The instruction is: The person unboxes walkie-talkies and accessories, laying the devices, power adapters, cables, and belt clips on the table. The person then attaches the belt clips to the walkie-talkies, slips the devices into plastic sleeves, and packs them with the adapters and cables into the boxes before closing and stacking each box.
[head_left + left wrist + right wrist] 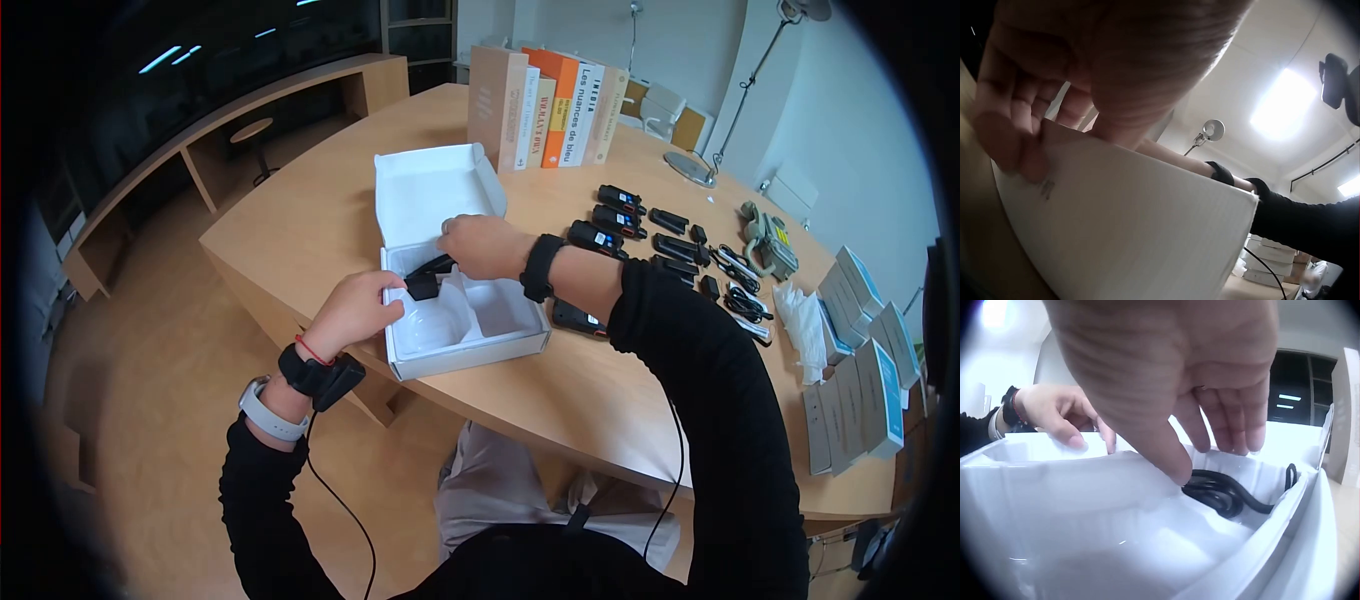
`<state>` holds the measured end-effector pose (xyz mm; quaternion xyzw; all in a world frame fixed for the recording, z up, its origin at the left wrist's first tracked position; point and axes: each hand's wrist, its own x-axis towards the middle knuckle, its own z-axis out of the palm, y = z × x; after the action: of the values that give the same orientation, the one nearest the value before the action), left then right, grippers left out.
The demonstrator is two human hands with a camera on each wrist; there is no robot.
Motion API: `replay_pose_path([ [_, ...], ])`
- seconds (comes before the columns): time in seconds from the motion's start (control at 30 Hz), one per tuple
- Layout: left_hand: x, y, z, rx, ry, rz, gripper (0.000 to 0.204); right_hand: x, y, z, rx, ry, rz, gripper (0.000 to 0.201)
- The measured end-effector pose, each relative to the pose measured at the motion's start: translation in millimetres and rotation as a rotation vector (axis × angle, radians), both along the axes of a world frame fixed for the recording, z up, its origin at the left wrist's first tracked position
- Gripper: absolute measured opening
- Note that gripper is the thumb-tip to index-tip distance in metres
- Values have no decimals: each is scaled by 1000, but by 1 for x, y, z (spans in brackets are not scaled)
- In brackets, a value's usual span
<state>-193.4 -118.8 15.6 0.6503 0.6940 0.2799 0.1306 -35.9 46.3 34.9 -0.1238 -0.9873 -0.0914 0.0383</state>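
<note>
A white cardboard box (470, 358) stands near the table's front edge, its lid (435, 185) folded back. Inside is a white moulded insert (437, 322). My left hand (350, 312) grips the box's left side at the rim, fingertips against the outer wall. A black block, like a power adapter (424, 289), lies in the rear compartment close by. Over the back of the box, my right hand (487, 247) reaches down with its fingers loosely extended. Its thumb tip is right at a coiled black cable (1229, 494) lying in that compartment.
Right of the box lie several black handheld radios (618, 222), battery-like blocks (680, 248) and cables (745, 300). A desk phone (768, 240), a plastic bag (800, 325) and white boxes (850, 400) are further right. Books (545, 110) and a lamp base (690, 170) stand behind.
</note>
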Motion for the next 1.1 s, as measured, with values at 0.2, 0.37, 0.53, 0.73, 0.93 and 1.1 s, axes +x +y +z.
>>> replay_pose_path([
  [0.2, 7, 7, 18, 120, 152, 21, 23, 11, 8, -10, -39, 13, 2, 20],
  [0.37, 13, 52, 7, -10, 515, -163, 30, 8, 6, -27, -139, 59, -22, 27],
  [0.53, 5, 63, -6, -117, 557, -111, 31, -1, 21, -19, -336, 21, -101, 33],
  [0.73, 4, 45, 0, 83, 471, -220, 24, -20, 28, -12, -382, -148, -74, 25],
  [0.93, 7, 37, -13, 176, 414, -172, 27, -20, 11, 9, -372, -266, -170, 17],
  [1.1, 10, 35, -17, 240, 383, -148, 26, -26, 4, 5, 64, -218, -7, 17],
])
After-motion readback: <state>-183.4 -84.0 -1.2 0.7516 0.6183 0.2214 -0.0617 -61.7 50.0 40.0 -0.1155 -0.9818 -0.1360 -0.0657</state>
